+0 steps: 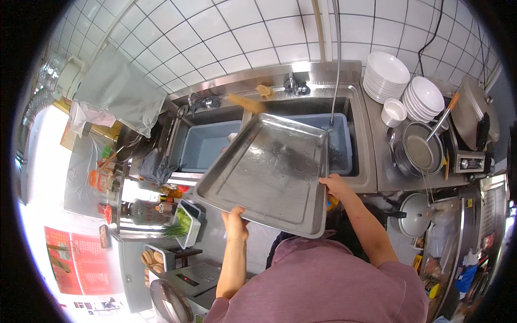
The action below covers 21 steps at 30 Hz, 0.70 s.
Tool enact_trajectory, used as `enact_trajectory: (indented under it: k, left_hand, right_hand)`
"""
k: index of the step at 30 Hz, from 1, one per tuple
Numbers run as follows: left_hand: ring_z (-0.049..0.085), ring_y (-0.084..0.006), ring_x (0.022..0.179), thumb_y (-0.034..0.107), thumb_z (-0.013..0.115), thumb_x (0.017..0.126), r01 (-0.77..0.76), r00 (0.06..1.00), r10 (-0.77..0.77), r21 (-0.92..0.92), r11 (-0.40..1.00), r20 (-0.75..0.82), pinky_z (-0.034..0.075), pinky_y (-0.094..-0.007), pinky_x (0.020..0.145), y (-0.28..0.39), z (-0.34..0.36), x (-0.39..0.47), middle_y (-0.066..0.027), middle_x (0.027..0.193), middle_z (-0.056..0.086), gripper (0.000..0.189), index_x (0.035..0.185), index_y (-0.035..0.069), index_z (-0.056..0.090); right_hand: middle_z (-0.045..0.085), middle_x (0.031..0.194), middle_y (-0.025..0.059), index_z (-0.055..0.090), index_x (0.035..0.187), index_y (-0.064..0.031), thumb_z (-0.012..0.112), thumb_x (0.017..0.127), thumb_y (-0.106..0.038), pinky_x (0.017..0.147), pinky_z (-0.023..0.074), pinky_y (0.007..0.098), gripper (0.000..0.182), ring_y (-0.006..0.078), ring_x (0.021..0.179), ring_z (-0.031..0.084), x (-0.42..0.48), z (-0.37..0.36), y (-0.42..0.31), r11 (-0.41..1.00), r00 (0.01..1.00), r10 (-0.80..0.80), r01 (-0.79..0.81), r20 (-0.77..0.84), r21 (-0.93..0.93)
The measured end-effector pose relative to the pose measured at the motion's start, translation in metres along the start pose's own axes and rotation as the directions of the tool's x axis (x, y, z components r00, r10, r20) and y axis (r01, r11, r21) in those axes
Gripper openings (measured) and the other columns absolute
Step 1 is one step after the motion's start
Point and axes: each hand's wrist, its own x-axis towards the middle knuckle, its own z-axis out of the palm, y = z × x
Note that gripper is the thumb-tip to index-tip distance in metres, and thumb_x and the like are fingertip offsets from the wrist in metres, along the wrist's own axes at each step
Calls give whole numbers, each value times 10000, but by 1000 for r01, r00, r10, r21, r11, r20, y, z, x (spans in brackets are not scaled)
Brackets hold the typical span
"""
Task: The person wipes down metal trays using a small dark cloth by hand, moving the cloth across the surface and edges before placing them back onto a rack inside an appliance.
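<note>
A large rectangular stainless steel tray (270, 177), wet inside, is held tilted in front of the double sink (365, 141). My left hand (235, 224) grips its near rim at the lower left, thumb on top. On the right side rim, my right hand (335, 185) has its fingers closed, partly hidden under the tray. Behind the tray, a grey-blue plastic tub (343, 141) with water in it sits in the right basin. Another grey-blue tub (206, 147) stands in the left basin, partly covered by the tray.
Stacked white bowls (387, 72), a steel pot (404, 161) and a strainer (420, 151) crowd the right counter. A flexible hose (336, 72) hangs into the right basin. A faucet (297, 84) rises behind the sink. To the left, a white basket (190, 234) holds green vegetables.
</note>
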Motion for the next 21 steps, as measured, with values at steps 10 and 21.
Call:
enact_trajectory:
  k: [10,21]
  left_hand:
    - [552,-191,845,-29,504,656,-502,849,508,76,862,-147,438,-292,772,93,-9,-21,-74,938,572,484,1139,-9,482]
    - [526,-172,685,64,565,654,-749,623,746,95,655,-237,433,-266,627,161,-12,-39,-50,802,512,304,949,9,517]
  right_hand:
    - [615,997,120,555,1018,-6,544,878,-155,865,484,380,205,239,941,604,36,90,21,987,941,45,-93,336,128]
    - [614,1081,81,550,1139,-27,547,854,-111,831,463,295,297,157,989,576,71,147,-38,968,908,-214,246,360,-43]
